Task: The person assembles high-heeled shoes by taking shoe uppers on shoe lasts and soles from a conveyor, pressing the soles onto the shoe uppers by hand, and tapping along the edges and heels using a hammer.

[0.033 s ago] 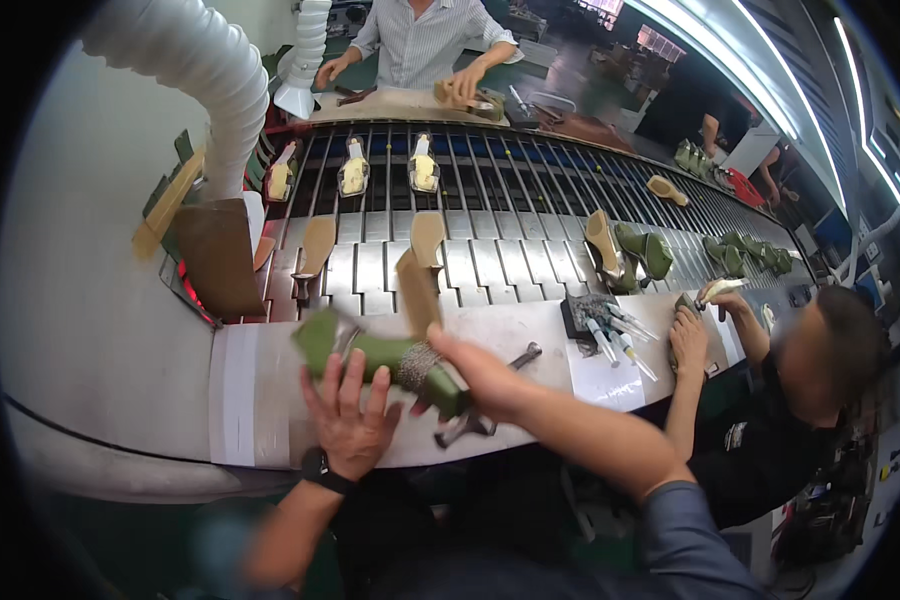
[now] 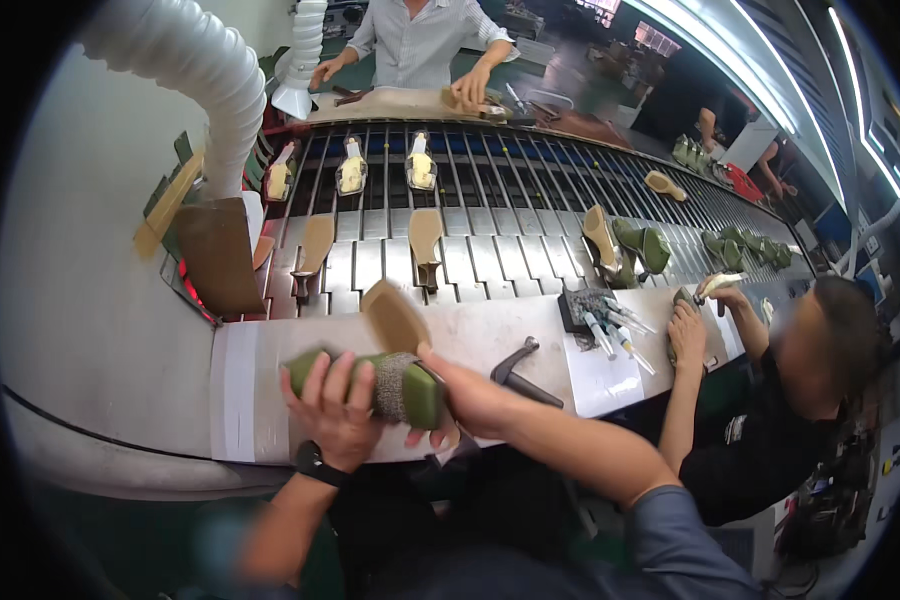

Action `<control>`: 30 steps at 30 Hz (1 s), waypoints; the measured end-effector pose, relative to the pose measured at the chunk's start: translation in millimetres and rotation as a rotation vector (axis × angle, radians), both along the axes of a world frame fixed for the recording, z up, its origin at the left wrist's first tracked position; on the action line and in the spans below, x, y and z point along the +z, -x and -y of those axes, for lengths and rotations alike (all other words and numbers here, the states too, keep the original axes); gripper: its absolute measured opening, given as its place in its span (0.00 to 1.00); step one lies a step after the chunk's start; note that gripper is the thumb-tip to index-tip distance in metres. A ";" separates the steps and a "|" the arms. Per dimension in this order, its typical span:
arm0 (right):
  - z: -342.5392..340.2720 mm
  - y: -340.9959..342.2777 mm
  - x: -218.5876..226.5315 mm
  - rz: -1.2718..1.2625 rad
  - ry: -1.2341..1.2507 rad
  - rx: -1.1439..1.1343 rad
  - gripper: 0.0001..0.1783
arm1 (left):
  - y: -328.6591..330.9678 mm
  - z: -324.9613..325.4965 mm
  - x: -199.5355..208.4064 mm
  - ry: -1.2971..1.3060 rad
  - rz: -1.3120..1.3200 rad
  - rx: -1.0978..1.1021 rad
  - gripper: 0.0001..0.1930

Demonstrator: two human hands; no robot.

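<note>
A green shoe point(image 2: 422, 402) with a glittering grey band lies across my two hands above the near bench. My left hand point(image 2: 342, 415), a dark watch on its wrist, is closed over the shoe's left end. At the other end my right hand point(image 2: 475, 395) grips it from the right. A tan shoe sole point(image 2: 397, 315) stands up behind the shoe, its lower end by my right thumb; whether the thumb pinches it is hard to tell. To the right of my right hand, a hammer point(image 2: 530, 382) with a black handle rests on the bench.
Beyond the bench point(image 2: 490, 330) runs a roller and slat conveyor point(image 2: 515, 250) carrying soles and green shoes point(image 2: 642, 247). A black holder point(image 2: 582, 310) with brushes stands right. One co-worker point(image 2: 800, 390) works at right, another point(image 2: 425, 50) across. A white hose point(image 2: 195, 60) hangs left.
Both hands have turned the shoe and shifted it slightly left and down. The sole behind it has tipped leftward and lower. More of the hammer now shows beside my right forearm.
</note>
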State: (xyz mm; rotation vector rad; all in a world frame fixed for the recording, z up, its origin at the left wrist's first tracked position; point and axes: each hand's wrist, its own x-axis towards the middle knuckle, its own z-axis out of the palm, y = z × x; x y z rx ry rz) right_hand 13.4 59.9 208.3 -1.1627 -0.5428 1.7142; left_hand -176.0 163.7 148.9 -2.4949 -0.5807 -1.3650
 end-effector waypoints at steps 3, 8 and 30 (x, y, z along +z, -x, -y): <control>7.9 24.5 -55.2 -0.074 -0.088 -0.075 0.28 | 17.6 -16.3 0.4 0.102 -0.043 -0.023 0.30; 6.1 1.0 -111.5 -0.077 -0.094 -0.559 0.21 | 27.4 -9.6 11.7 0.962 0.312 -0.329 0.28; 5.1 -8.4 -85.6 0.326 -0.428 -0.459 0.32 | 36.9 -4.8 -53.6 1.675 0.874 -0.753 0.31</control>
